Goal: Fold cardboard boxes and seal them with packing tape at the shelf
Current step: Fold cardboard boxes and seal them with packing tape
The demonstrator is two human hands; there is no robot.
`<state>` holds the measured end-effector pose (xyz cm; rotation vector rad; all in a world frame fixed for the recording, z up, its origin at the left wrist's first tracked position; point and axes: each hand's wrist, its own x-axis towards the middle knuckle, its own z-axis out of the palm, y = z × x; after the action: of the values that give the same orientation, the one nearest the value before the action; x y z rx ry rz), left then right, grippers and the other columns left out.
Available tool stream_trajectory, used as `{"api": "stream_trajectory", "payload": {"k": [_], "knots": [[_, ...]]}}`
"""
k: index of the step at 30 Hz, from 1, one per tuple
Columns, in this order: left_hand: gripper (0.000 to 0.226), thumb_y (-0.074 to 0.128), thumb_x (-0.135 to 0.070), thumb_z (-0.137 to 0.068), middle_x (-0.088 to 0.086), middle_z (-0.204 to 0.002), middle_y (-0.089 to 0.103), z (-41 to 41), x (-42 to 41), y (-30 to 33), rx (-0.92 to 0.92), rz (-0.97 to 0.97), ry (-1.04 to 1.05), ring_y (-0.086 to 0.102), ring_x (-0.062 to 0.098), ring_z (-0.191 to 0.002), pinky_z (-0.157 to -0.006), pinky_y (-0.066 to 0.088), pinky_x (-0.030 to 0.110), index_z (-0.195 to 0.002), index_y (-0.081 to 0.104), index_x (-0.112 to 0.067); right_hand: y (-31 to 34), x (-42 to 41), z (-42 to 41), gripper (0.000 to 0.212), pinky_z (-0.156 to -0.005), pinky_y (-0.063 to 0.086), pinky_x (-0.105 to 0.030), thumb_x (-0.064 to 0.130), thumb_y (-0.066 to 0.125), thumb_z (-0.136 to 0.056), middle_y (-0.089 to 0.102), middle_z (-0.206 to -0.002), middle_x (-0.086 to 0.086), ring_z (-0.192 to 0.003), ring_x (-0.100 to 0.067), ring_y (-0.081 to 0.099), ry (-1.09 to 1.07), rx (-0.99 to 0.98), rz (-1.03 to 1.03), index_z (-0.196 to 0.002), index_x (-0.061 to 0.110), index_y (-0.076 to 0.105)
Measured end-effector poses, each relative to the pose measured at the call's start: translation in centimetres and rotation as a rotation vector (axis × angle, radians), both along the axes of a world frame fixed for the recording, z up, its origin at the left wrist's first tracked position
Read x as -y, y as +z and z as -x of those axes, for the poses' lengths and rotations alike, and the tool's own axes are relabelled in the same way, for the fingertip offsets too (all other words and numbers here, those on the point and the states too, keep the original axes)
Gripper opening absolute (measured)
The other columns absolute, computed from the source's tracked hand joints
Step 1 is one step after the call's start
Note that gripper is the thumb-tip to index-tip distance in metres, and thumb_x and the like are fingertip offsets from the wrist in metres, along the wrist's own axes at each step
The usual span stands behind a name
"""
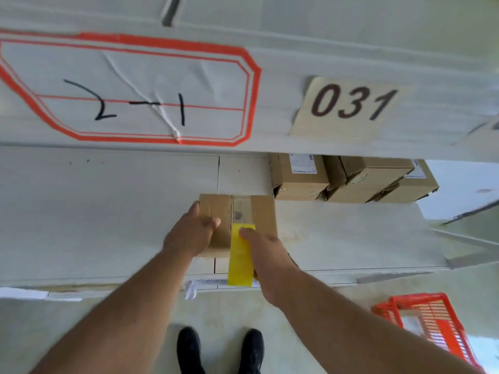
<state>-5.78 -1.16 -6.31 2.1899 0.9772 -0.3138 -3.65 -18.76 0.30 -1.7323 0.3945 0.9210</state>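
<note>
Small cardboard box (256, 211) sits on the shelf (108, 211), left hand (193, 233) gripping its left side, right hand (266, 255) holding yellow tape roll (240, 255) against its top.

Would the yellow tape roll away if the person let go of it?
Probably, since the yellow tape roll is round and stands on its edge, gripped by the right hand. It looks stiff, not floppy. The cardboard box beside it has flat sides, so it likely stays put.
</note>
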Motion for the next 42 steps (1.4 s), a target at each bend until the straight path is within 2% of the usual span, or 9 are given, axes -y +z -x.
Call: {"api": "stream_trajectory", "payload": {"k": [3, 6, 10, 14, 19, 23, 32, 36, 42], "knots": [[0.046, 0.060, -0.048, -0.095, 0.013, -0.121, 0.065, -0.7, 1.5, 3.9, 0.277, -0.139, 0.167, 0.062, 0.037, -0.114, -0.088, 0.047, 0.040, -0.127, 0.062, -0.015, -0.5, -0.4, 0.4, 0.032, -0.077, 0.052, -0.035, 0.051, 0.065, -0.092, 0.065, -0.091, -0.002, -0.082, -0.022, 0.063, 0.009, 0.059, 0.016, -0.098, 0.020, 0.069], [0.070, 0.047, -0.082, -0.077, 0.003, -0.082, 0.070, 0.7, 5.3, 6.0, 0.280, 0.351, 0.294, 0.071, 0.033, -0.085, -0.080, 0.056, 0.044, -0.086, 0.067, -0.015, -0.8, -0.5, 0.6, 0.048, -0.083, 0.059, -0.042, 0.060, 0.064, -0.081, 0.074, -0.098, -0.002, -0.090, -0.025, 0.071, -0.018, 0.061, -0.018, -0.104, 0.019, 0.074], [0.065, 0.063, -0.084, -0.075, -0.003, -0.099, 0.078, 1.7, 7.2, 6.9, 0.160, 0.609, 0.251, 0.075, 0.020, -0.095, -0.096, 0.057, 0.045, -0.102, 0.076, -0.026, -0.7, -0.2, 1.0, 0.075, -0.091, 0.060, -0.044, 0.076, 0.059, -0.068, 0.077, -0.109, 0.000, -0.099, -0.021, 0.073, -0.008, -0.002, -0.076, -0.119, 0.023, 0.074], [0.083, 0.075, -0.091, -0.053, 0.003, -0.116, 0.075, 1.1, 6.0, 4.5, 0.129, 0.643, 0.281, 0.071, 0.030, -0.109, -0.101, 0.054, 0.058, -0.114, 0.071, -0.035, -1.2, 4.1, -1.4, 0.065, -0.091, 0.055, -0.038, 0.067, 0.047, -0.100, 0.075, -0.087, -0.008, -0.087, -0.020, 0.071, -0.054, -0.081, -0.304, -0.109, 0.010, 0.077], [0.017, 0.069, -0.033, -0.098, 0.016, -0.102, 0.076, 0.5, 7.0, 8.2, 0.081, 0.713, 0.362, 0.074, 0.033, -0.094, -0.093, 0.059, 0.049, -0.103, 0.070, -0.017, -8.2, 11.7, -6.5, 0.044, -0.093, 0.050, -0.036, 0.045, 0.057, -0.098, 0.066, -0.128, -0.006, -0.117, -0.030, 0.063, 0.338, 0.357, 0.634, -0.133, 0.019, 0.061], [0.016, 0.068, -0.027, -0.098, 0.025, -0.098, 0.074, 0.6, 7.6, 8.1, 0.043, 0.685, 0.364, 0.071, 0.032, -0.085, -0.086, 0.059, 0.046, -0.099, 0.070, -0.010, -12.8, 11.8, -6.5, 0.033, -0.093, 0.052, -0.039, 0.039, 0.054, -0.100, 0.062, -0.123, -0.006, -0.115, -0.028, 0.057, 0.692, 0.459, 0.812, -0.123, 0.016, 0.059], [0.023, 0.069, -0.028, -0.095, 0.018, -0.093, 0.069, 0.9, 7.4, 8.5, -0.024, 0.707, 0.405, 0.067, 0.029, -0.078, -0.071, 0.057, 0.034, -0.105, 0.068, -0.008, -7.1, 8.2, -8.7, 0.029, -0.072, 0.052, -0.037, 0.014, 0.045, -0.103, 0.062, -0.126, -0.017, -0.096, -0.029, 0.065, 0.063, 0.347, 0.281, -0.132, 0.010, 0.041], [0.016, 0.066, -0.026, -0.095, 0.016, -0.088, 0.065, 0.6, 6.7, 9.0, -0.038, 0.693, 0.356, 0.065, 0.028, -0.078, -0.075, 0.056, 0.036, -0.100, 0.068, -0.011, -5.4, 3.5, -8.8, 0.071, -0.086, 0.054, -0.037, 0.061, 0.058, -0.096, 0.064, -0.122, -0.005, -0.106, -0.029, 0.067, 0.342, 0.411, 0.335, -0.148, 0.016, 0.039], [0.015, 0.062, -0.028, -0.081, 0.009, -0.067, 0.051, -0.2, 4.2, 11.7, -0.084, 0.467, 0.233, 0.048, 0.023, -0.058, -0.065, 0.042, 0.029, -0.074, 0.054, -0.018, -8.2, 2.5, -4.4, 0.049, -0.077, 0.055, -0.035, 0.049, 0.056, -0.099, 0.069, -0.104, -0.011, -0.096, -0.032, 0.069, 0.212, 0.162, 0.308, -0.117, 0.003, 0.062]]}}
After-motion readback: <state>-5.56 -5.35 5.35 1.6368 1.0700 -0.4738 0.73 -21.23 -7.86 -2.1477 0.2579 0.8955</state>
